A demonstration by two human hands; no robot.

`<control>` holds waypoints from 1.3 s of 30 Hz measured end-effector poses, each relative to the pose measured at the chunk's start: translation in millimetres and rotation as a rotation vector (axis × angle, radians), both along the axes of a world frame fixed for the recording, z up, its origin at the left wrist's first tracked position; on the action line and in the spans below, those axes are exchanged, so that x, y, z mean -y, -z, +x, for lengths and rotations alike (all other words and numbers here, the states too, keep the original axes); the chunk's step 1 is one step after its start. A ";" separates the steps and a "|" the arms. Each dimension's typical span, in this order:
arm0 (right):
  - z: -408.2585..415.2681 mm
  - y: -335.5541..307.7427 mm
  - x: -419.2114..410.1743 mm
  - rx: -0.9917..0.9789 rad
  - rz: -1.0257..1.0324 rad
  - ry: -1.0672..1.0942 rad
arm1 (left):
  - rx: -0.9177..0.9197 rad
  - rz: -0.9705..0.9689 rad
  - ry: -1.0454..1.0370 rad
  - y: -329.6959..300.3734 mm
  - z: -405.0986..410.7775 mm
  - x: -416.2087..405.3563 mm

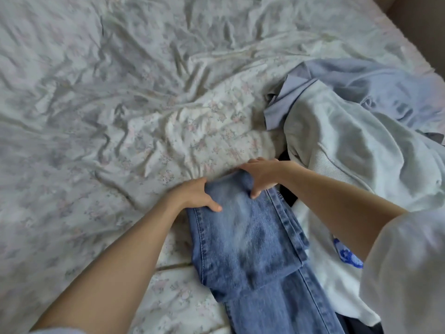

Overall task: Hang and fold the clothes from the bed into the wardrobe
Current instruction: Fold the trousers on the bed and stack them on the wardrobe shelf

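Blue jeans [250,244] lie folded over themselves on the bed, running from the middle toward the bottom edge. My left hand [195,194] grips the far left corner of the fold, thumb on top of the denim. My right hand [261,175] grips the far right corner, thumb pressed on the cloth and fingers curled over the edge. To the right lies a heap of clothes: a pale grey sweatshirt [349,145], a light blue shirt [375,78] and a white top with a blue print [337,268].
The bed is covered by a crumpled pale floral sheet [120,104] that fills the left and middle. The bed's right edge [409,39] runs along the top right corner. A dark garment [361,326] peeks out under the white top at the bottom.
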State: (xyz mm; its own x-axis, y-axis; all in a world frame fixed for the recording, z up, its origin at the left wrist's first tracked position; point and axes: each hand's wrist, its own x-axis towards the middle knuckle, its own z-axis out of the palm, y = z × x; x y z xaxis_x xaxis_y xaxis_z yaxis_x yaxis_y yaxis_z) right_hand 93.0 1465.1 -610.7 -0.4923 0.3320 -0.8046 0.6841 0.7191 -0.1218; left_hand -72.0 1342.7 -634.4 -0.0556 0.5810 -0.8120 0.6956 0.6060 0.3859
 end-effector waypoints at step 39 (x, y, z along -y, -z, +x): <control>116.6 -53.4 108.5 -0.662 0.637 -0.113 | -0.344 0.940 -0.207 -65.7 102.5 152.2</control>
State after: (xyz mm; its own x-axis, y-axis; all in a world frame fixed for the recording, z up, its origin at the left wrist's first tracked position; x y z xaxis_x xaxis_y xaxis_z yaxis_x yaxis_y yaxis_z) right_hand 209.6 1356.6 -557.3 -0.8429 0.5372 -0.0299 0.5378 0.8428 -0.0212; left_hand 30.6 1190.6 -568.7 -0.3712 0.9274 0.0460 0.7748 0.2820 0.5658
